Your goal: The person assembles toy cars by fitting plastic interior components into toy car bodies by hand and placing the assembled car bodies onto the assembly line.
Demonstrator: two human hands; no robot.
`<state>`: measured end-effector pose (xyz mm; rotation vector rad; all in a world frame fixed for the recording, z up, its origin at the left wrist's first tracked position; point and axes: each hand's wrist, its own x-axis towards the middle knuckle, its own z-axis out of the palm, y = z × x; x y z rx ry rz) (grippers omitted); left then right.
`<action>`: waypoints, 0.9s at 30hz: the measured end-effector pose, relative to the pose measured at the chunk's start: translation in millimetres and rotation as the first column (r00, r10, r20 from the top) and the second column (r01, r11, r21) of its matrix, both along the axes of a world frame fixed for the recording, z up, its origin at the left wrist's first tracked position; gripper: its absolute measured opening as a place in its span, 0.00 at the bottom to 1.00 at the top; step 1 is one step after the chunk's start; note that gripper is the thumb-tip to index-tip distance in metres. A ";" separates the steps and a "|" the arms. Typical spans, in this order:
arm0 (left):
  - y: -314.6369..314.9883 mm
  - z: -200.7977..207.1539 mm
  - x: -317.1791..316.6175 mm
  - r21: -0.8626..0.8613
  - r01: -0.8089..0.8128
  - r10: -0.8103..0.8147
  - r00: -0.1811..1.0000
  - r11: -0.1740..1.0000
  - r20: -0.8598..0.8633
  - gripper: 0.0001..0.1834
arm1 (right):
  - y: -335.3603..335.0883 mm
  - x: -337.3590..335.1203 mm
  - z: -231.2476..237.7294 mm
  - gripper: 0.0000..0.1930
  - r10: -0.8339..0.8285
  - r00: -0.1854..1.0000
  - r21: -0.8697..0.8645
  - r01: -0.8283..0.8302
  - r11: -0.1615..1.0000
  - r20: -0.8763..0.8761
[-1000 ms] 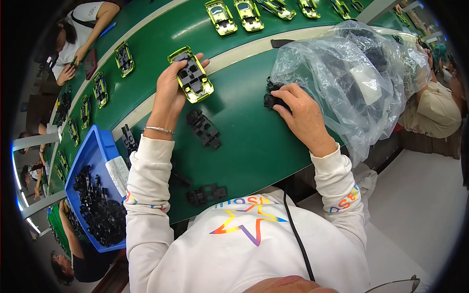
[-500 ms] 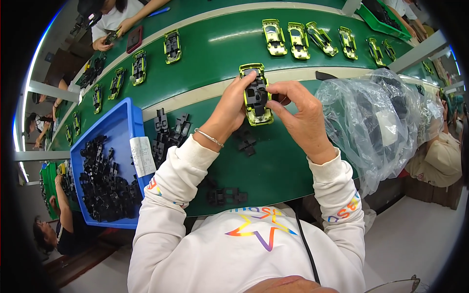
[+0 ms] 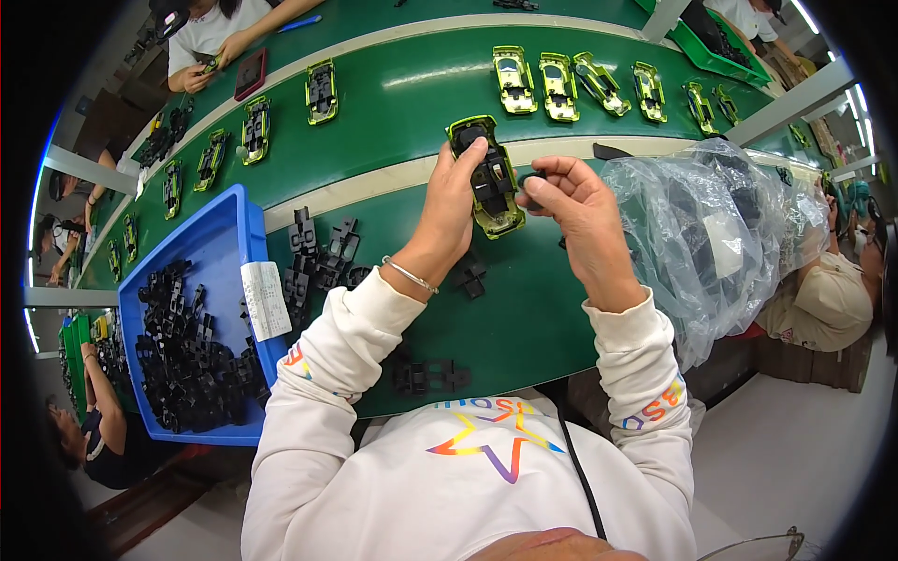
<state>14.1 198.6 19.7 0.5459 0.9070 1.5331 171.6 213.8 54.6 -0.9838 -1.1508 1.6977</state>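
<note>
My left hand point(image 3: 445, 208) grips a yellow-green toy car body point(image 3: 498, 221) from its left side, thumb pressed on the black interior part point(image 3: 492, 183) inside it. The shell's hollow side faces up, and its upper end leans left. Just right of the body, my right hand point(image 3: 587, 215) is closed in a pinch, thumb against forefinger, on a small black piece point(image 3: 532, 177). Its exact shape is mostly hidden by the fingers. Below the car body, a loose black plastic part point(image 3: 470, 277) lies on the green table point(image 3: 524, 323).
At my left stands a blue bin point(image 3: 254, 220) heaped with black parts point(image 3: 192, 365); more parts point(image 3: 323, 252) lie beside it. A clear plastic bag point(image 3: 673, 280) sits at right. Beyond the pale rail point(image 3: 374, 175), several car bodies point(image 3: 515, 82) stand on green. A co-worker point(image 3: 210, 47) sits opposite.
My right fingers have drawn back from the car body to its right, with a small black piece between them. The car body has tilted slightly in my left hand.
</note>
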 end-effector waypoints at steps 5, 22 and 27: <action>-5.6 -1.0 10.6 0.091 -0.118 0.123 0.991 0.989 -0.046 0.13 | 6.7 -12.5 -2.9 0.14 -0.039 0.999 0.091 0.035 0.995 0.035; -11.3 -0.8 -1.0 0.227 0.026 -0.027 1.000 0.974 0.000 0.22 | 9.7 -26.6 4.7 0.08 -0.046 0.997 0.047 0.043 0.998 0.062; -9.0 0.9 -12.5 0.235 0.180 -0.160 0.982 0.955 -0.103 0.31 | 4.9 -14.4 11.5 0.07 -0.014 0.994 0.092 0.004 0.996 0.106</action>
